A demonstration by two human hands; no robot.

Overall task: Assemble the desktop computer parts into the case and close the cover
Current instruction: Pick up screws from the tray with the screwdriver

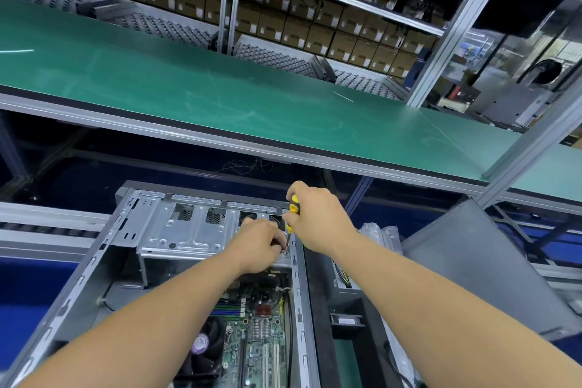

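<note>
An open grey computer case (94,264) lies below me with its motherboard (261,334) exposed. A silver drive cage (185,230) sits at its far end. My right hand (318,214) grips a yellow-and-black screwdriver (293,205), held upright with its shaft pointing down at the cage's right edge by the case rail. My left hand (259,246) pinches the lower end of the shaft near the tip, steadying it. The screw itself is hidden by my fingers.
A grey side panel (478,264) leans to the right of the case, with plastic-bagged parts (381,236) beside it. A green-topped shelf (220,94) overhangs the bench in front. Stacked cardboard boxes (315,22) fill racks behind it.
</note>
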